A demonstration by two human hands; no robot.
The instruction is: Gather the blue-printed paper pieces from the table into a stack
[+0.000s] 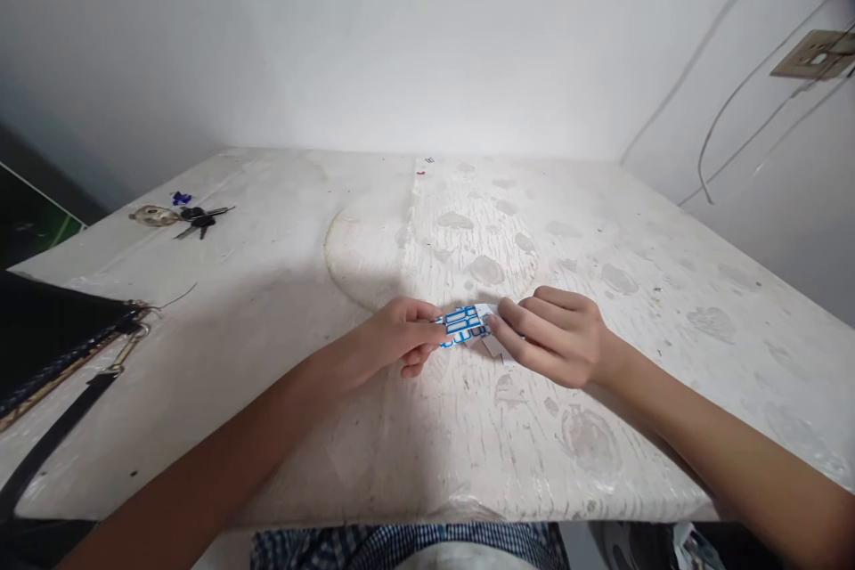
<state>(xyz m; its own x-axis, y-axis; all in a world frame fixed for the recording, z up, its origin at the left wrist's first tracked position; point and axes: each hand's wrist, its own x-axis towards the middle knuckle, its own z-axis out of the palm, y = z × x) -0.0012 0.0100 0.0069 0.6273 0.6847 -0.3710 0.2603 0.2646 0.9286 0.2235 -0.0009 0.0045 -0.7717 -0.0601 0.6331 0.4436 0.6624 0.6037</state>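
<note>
A small sheet of blue-bordered label stickers (460,321) is held up between both hands over the middle of the table. My left hand (409,337) is closed, pinching the sheet's left end between thumb and fingers. On the other side, my right hand (557,334) is closed with its fingertips at the sheet's right end. A white paper piece (494,346) shows below and beside those fingertips. My right fingers hide part of this end, so I cannot tell how the white paper joins the sheet.
A white, stained table (280,427) spreads under my hands. Keys (200,218) with a fob (155,215) lie at the far left, beside a small blue thing (180,198). A black bag (60,338) with a strap sits at the left edge. Cables (708,142) hang on the right wall.
</note>
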